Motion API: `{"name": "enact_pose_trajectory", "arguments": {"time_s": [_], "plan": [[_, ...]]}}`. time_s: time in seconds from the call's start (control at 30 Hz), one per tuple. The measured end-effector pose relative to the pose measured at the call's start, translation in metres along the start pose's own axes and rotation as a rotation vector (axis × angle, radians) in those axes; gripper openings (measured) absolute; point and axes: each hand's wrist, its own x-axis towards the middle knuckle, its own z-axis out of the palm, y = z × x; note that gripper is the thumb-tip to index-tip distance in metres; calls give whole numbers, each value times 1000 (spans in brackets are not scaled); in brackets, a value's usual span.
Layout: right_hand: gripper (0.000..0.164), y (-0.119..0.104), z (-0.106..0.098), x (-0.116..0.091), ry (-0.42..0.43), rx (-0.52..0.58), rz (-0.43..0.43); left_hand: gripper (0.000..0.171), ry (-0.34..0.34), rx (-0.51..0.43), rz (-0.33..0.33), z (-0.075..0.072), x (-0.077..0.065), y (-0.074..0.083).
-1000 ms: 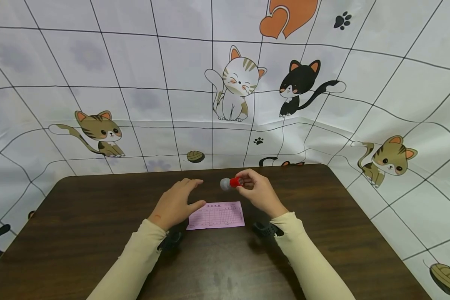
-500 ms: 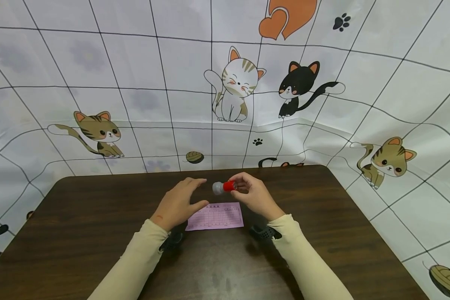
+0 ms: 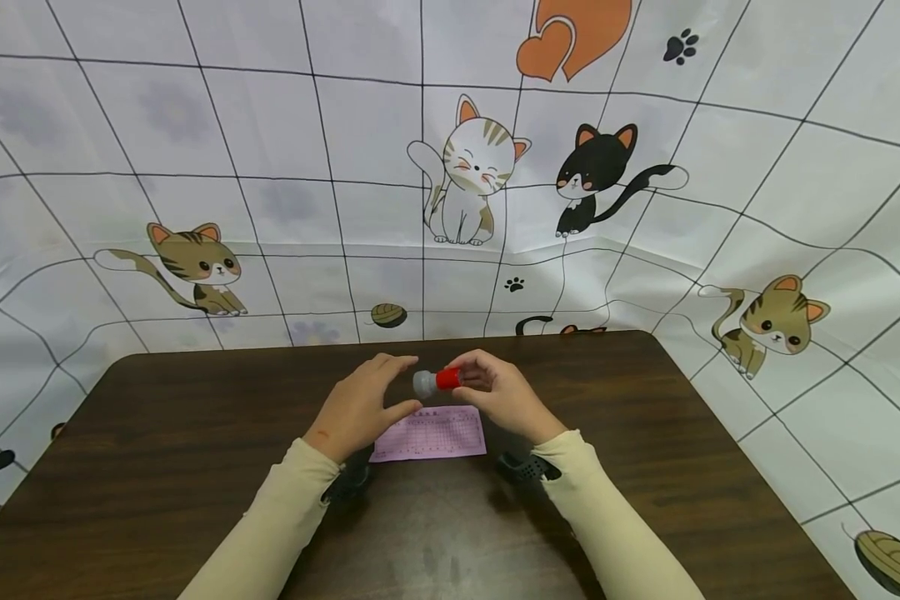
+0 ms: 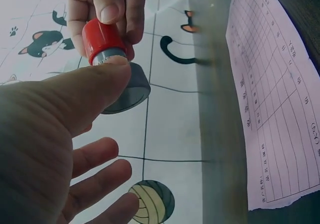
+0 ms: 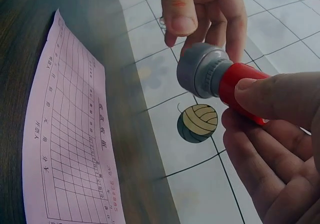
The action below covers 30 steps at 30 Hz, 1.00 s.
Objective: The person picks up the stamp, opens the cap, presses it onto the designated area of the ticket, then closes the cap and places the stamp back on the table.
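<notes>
My right hand [image 3: 506,398] pinches the red handle of a round stamp [image 3: 447,379] between thumb and fingers, holding it tilted above the table. The stamp's wide grey end [image 5: 197,72] points left, toward my left hand [image 3: 358,408]. That hand is spread, thumb and fingers apart, close to the grey end without curling round it. In the left wrist view its thumb overlaps part of the stamp [image 4: 102,39]. Beneath the hands lies a pink printed form [image 3: 435,442] with a ruled grid; the left fingers cover its upper left corner in the head view.
The dark wooden table [image 3: 195,467] reaches back to a white sheet [image 3: 285,208] printed with grid lines and cartoon cats. A dark band is worn on each wrist, at the edge of the pale sleeves [image 3: 270,517].
My right hand has carried the stamp left and slightly toward me, bringing its grey end near the left fingers. My left hand has shifted slightly right. The form lies in place.
</notes>
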Motion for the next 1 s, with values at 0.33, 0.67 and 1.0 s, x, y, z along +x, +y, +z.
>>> {"name": "enact_pose_trajectory", "arguments": {"time_s": [0.33, 0.67, 1.0], "plan": [[37, -1, 2, 0, -49, 56, -28, 55, -27, -26, -6, -5, 0, 1], [37, -2, 3, 0, -57, 93, -42, 49, -8, -43, -3, -6, -1, 3], [40, -10, 6, 0, -54, -220, -112, 45, 21, 17, 36, -7, -1, 4]]}}
